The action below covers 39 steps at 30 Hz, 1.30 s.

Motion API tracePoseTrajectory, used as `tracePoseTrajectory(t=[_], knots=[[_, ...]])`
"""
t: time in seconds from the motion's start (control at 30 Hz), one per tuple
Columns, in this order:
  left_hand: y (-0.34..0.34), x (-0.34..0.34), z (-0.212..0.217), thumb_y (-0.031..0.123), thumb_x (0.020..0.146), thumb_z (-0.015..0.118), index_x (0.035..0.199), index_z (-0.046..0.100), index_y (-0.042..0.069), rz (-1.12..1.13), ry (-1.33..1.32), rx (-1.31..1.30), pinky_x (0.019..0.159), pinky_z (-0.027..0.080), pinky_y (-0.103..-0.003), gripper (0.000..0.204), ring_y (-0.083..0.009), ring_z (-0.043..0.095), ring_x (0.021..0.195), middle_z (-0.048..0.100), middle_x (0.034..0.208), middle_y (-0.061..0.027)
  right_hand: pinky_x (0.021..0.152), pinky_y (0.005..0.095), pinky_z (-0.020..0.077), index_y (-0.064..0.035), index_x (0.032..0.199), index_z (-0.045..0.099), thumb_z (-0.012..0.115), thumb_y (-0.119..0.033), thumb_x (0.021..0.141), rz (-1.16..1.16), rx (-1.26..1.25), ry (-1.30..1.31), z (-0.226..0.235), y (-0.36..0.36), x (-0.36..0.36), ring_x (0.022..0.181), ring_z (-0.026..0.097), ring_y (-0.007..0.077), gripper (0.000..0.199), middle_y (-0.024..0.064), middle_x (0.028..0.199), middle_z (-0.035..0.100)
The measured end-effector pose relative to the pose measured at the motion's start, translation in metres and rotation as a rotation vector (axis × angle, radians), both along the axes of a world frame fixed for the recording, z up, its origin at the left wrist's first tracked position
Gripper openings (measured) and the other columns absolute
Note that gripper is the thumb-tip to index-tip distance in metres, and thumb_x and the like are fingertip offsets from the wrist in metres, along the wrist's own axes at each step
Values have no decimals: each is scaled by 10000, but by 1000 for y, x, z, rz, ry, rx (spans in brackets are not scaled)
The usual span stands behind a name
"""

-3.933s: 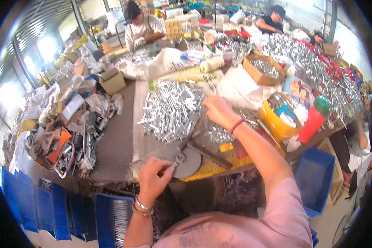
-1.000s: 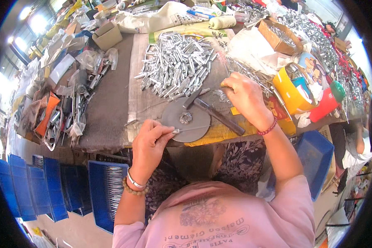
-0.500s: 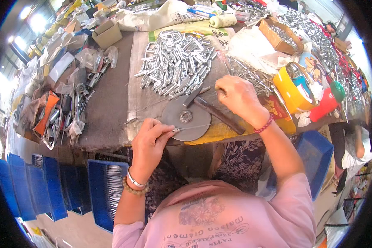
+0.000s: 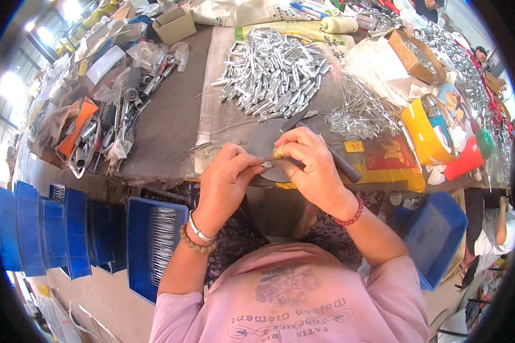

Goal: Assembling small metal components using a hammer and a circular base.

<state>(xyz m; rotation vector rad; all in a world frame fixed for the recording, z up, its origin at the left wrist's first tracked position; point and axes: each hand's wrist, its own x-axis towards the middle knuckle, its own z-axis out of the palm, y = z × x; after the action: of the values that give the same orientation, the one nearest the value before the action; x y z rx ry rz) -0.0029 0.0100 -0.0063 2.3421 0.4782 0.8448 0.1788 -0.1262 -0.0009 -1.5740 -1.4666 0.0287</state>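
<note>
My left hand (image 4: 225, 176) pinches a small shiny metal part (image 4: 266, 164) between thumb and fingertips, above the near edge of a round grey metal plate (image 4: 260, 143). Close against the part, my right hand (image 4: 313, 168) is closed with thumb and fingers together; whatever they hold is hidden. A hammer lies just beyond and under my right hand, its dark handle (image 4: 345, 164) reaching toward the table edge. Past the plate is a large heap of silvery metal pieces (image 4: 272, 74). To its right lies a pile of thin metal pins (image 4: 363, 111).
Tools and plastic bags (image 4: 117, 106) crowd the left of the table. On the right stand a yellow cut-open container (image 4: 426, 131), a red one (image 4: 462, 163) and a cardboard box (image 4: 415, 60). Blue bins (image 4: 133, 246) sit below at left, another (image 4: 435, 237) at right. Other people are at the far right.
My right hand has come down and left from above the hammer to meet my left hand at the small metal part. The view has shifted, so the table appears further right.
</note>
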Motion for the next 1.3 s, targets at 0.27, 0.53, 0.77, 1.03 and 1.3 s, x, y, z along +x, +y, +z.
tracePoseTrajectory(t=[0.27, 0.53, 0.77, 1.03, 1.3], knots=[[0, -1, -4, 87, 875, 886, 1045, 825, 106, 11, -21, -24, 716, 561, -390, 181, -282, 714, 838, 688, 956, -63, 947, 439, 477, -49, 974, 759, 808, 1, 844, -20, 5, -7, -6, 5, -5, 1070, 682, 293, 147, 61, 1099, 720], [1, 1, -3, 82, 872, 885, 1052, 815, 101, -1, -25, 3, 700, 568, -389, 194, -286, 726, 830, 694, 964, -64, 932, 450, 492, -60, 968, 755, 802, -22, 853, -55, -6, -132, -3, 2, -5, 1058, 685, 297, 130, 59, 1092, 718], [0, -1, -3, 88, 876, 889, 1034, 815, 99, 7, -26, 11, 689, 565, -394, 175, -285, 721, 808, 691, 949, -65, 983, 492, 540, -81, 1260, 737, 770, -46, 860, -209, -10, -476, 29, -22, 13, 1101, 684, 325, 403, 111, 1169, 701], [-1, -3, -5, 85, 885, 891, 1040, 816, 88, -10, -54, -1, 696, 559, -386, 172, -279, 711, 813, 684, 941, -67, 856, 454, 609, -137, 1364, 756, 741, 36, 833, -298, -171, -325, 23, -53, 25, 967, 720, 333, 558, 123, 1090, 682], [6, 1, -1, 76, 880, 889, 1054, 816, 83, -33, -45, -6, 715, 559, -392, 189, -293, 715, 841, 686, 948, -83, 718, 432, 613, -184, 1391, 776, 674, 67, 869, -115, -199, -380, 30, -64, -6, 859, 732, 313, 587, 85, 1067, 657]])
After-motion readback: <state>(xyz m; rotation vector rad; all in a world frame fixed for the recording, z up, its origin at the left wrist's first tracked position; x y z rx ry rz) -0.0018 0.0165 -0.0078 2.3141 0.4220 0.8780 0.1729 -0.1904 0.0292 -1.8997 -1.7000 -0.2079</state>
